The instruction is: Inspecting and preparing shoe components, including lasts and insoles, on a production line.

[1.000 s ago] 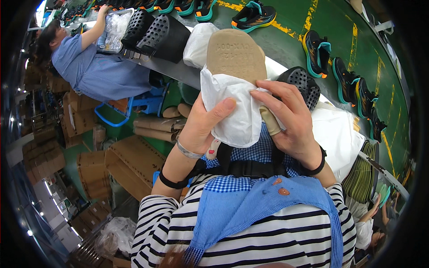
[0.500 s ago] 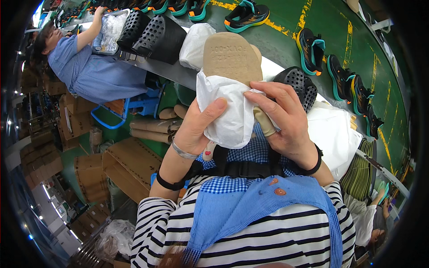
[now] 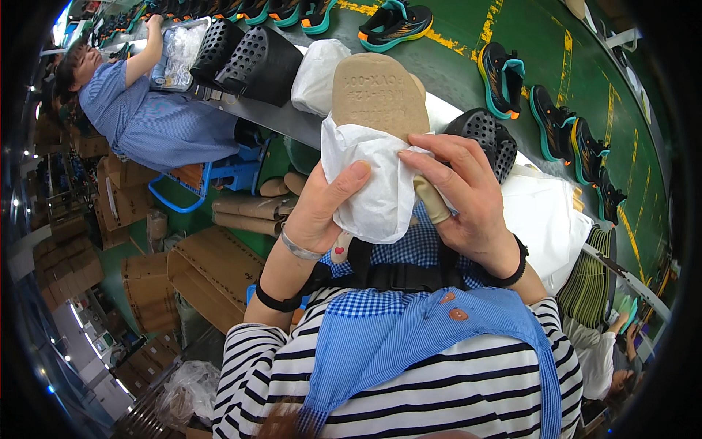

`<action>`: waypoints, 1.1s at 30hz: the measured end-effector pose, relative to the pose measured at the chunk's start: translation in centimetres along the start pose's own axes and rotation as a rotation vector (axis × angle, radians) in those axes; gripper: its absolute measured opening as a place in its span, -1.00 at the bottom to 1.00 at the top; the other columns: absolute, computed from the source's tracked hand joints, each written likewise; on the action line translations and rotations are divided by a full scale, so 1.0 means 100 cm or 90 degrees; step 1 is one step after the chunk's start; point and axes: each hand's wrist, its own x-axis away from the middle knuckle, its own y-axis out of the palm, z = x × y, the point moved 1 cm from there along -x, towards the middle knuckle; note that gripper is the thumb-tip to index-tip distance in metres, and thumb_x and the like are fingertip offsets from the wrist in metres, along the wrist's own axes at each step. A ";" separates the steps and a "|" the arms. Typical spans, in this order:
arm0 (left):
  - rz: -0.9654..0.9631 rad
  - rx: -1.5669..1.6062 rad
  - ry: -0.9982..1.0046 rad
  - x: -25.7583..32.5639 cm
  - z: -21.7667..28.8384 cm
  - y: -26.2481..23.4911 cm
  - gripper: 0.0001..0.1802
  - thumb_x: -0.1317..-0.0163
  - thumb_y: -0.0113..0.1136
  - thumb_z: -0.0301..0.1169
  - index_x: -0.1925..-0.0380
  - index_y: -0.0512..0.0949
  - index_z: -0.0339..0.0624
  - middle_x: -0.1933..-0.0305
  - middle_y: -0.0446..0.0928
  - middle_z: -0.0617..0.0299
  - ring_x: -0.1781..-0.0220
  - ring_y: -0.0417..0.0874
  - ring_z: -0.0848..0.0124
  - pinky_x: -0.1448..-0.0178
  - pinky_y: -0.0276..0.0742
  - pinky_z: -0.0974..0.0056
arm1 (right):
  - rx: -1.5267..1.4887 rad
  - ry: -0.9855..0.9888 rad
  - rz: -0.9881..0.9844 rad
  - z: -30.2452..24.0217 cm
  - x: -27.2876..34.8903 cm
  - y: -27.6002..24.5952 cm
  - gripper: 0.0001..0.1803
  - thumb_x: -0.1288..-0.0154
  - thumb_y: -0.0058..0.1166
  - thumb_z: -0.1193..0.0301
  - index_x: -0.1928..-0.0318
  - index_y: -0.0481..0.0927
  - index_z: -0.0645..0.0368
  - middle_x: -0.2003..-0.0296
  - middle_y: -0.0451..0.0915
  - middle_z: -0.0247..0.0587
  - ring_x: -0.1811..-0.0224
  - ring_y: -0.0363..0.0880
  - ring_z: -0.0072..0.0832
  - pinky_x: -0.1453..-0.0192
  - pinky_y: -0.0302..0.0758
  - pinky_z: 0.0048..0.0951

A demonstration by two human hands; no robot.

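A tan, sole-shaped shoe insert (image 3: 376,88), seemingly moulded pulp with embossed marks, stands up in front of me. White tissue paper (image 3: 373,183) wraps its lower part. My left hand (image 3: 322,208) is closed on the wrapped end, thumb pressed over the front of the paper. At the right edge, the fingers of my right hand (image 3: 468,194) pinch the tissue against the insert. A beige finger cot (image 3: 433,200) covers my right thumb. Below the paper, a fingertip of the left hand wears a covering with a red heart.
Black perforated shoe-shaped holders (image 3: 252,62) stand on the bench beyond, beside a white paper-wrapped bundle (image 3: 318,75); another holder (image 3: 482,139) is at right. Black-and-teal sneakers (image 3: 501,80) line a green belt. White tissue sheets (image 3: 545,219) lie right. A co-worker (image 3: 153,110) sits left, near cardboard boxes (image 3: 216,274).
The sneakers on the green belt have shifted slightly to the left. My hands, the insert and the tissue stay almost where they were.
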 end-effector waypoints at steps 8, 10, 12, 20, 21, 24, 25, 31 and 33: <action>-0.004 0.008 -0.009 0.006 0.000 0.007 -0.36 -0.21 0.19 -0.27 -0.20 0.17 -0.27 -0.10 0.40 0.11 -0.09 0.51 0.38 -0.12 0.50 0.29 | 0.013 -0.016 0.001 -0.002 0.003 -0.006 -0.44 0.15 0.23 0.55 -0.01 0.53 0.08 0.01 0.49 -0.20 0.04 0.46 -0.18 -0.01 0.46 -0.26; -0.009 0.013 -0.011 0.007 -0.001 0.008 -0.35 -0.21 0.19 -0.27 -0.21 0.16 -0.27 -0.10 0.40 0.11 -0.09 0.51 0.38 -0.12 0.50 0.29 | 0.020 -0.032 -0.002 -0.003 0.004 -0.009 -0.46 0.11 0.22 0.54 -0.01 0.54 0.07 0.02 0.49 -0.21 0.05 0.45 -0.19 0.00 0.45 -0.27; -0.022 0.004 -0.013 0.008 -0.002 0.008 -0.34 -0.21 0.18 -0.26 -0.21 0.15 -0.28 -0.11 0.39 0.10 -0.10 0.51 0.37 -0.13 0.49 0.29 | 0.020 -0.033 0.000 -0.004 0.005 -0.011 -0.47 0.10 0.22 0.54 0.00 0.54 0.07 0.02 0.49 -0.21 0.05 0.45 -0.20 0.00 0.45 -0.27; -0.028 0.008 -0.024 0.009 -0.005 0.005 -0.31 -0.20 0.20 -0.21 -0.22 0.15 -0.28 -0.14 0.38 0.08 -0.14 0.49 0.34 -0.17 0.46 0.26 | 0.018 -0.029 0.000 -0.007 0.007 -0.016 -0.51 0.05 0.22 0.51 0.00 0.55 0.05 0.02 0.50 -0.21 0.07 0.45 -0.20 0.00 0.45 -0.29; -0.027 0.012 -0.029 0.009 -0.005 0.006 -0.30 -0.20 0.20 -0.20 -0.22 0.15 -0.28 -0.14 0.38 0.07 -0.14 0.48 0.33 -0.18 0.45 0.26 | -0.010 -0.011 0.003 -0.008 0.007 -0.018 -0.52 0.04 0.22 0.51 0.00 0.55 0.05 0.02 0.49 -0.20 0.06 0.44 -0.20 0.00 0.44 -0.30; -0.011 0.039 -0.038 0.009 -0.009 0.005 -0.29 -0.18 0.22 -0.21 -0.23 0.15 -0.29 -0.14 0.38 0.06 -0.14 0.48 0.32 -0.18 0.45 0.25 | -0.025 0.003 0.006 -0.012 0.005 -0.032 -0.53 0.03 0.22 0.50 0.00 0.56 0.04 0.00 0.48 -0.16 0.04 0.42 -0.20 -0.02 0.42 -0.31; -0.010 0.040 -0.038 0.010 -0.010 0.006 -0.29 -0.18 0.22 -0.21 -0.23 0.15 -0.29 -0.14 0.38 0.06 -0.14 0.48 0.32 -0.18 0.45 0.25 | -0.013 0.000 0.007 -0.014 0.004 -0.038 -0.53 0.03 0.22 0.50 0.00 0.57 0.04 0.00 0.48 -0.14 0.03 0.40 -0.20 -0.03 0.41 -0.31; 0.009 0.049 -0.079 0.011 -0.014 0.000 -0.27 -0.17 0.22 -0.19 -0.21 0.15 -0.33 -0.13 0.39 0.02 -0.10 0.51 0.32 -0.16 0.47 0.26 | -0.342 -0.100 0.020 -0.033 0.003 -0.083 -0.70 -0.15 0.08 0.25 0.17 0.58 0.15 0.16 0.50 -0.02 0.10 0.43 -0.24 0.06 0.32 -0.24; -0.004 0.037 -0.089 0.006 -0.012 0.008 -0.28 -0.18 0.20 -0.19 -0.21 0.15 -0.35 -0.13 0.39 0.01 -0.10 0.52 0.31 -0.16 0.48 0.26 | -0.424 -0.039 0.065 -0.050 0.005 -0.096 -0.80 -0.23 0.06 0.28 0.15 0.61 -0.05 0.26 0.55 -0.20 0.20 0.47 -0.37 0.11 0.32 -0.30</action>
